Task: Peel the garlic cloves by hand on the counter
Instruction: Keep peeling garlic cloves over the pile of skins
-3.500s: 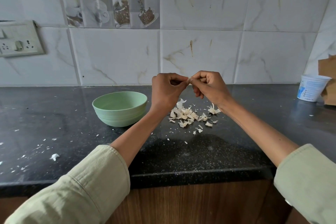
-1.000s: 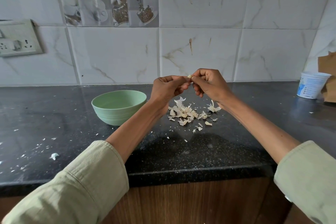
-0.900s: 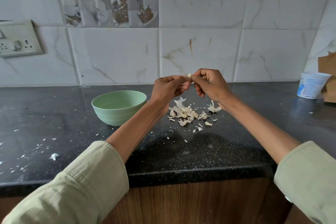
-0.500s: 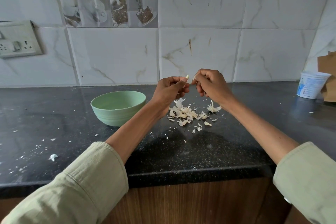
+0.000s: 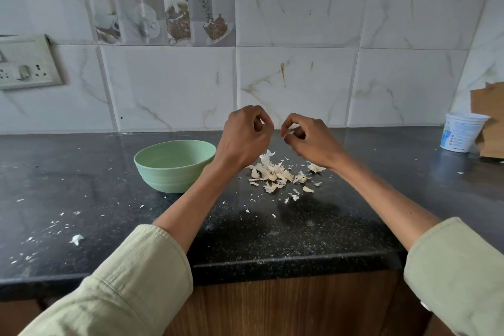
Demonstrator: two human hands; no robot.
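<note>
Both hands are up above the table [image 5: 272, 234], centre of the frame, a small gap between them. The left hand [image 5: 245, 136] has its fingers curled in tight, thumb against fingertips; what it grips is hidden inside the curl, so whether it holds a clove cannot be told. The right hand [image 5: 308, 139] curls too, and a pale sliver [image 5: 290, 132] shows pinched at its fingertips, too small to say whether skin or clove. Both forearms reach in from the lower corners, with light green sleeves [image 5: 131, 281] pushed back.

Just below the hands, on the dark speckled table, lies the pile of garlic skins [image 5: 275, 173], papery and off-white, with loose flakes scattered toward the near edge.

To the left of centre stands the pale green bowl [image 5: 174, 165], upright, just beside the left wrist; its inside looks bare from here, though the bottom is not fully in view.

At the far right, against the tiled wall, stands a white tub [image 5: 461, 132], touching a piece of brown cardboard [image 5: 488, 120]. At the upper left a switch plate [image 5: 26, 63] sits on the wall. More white flecks and one crumpled scrap [image 5: 77, 239] dot the lower left of the table.
</note>
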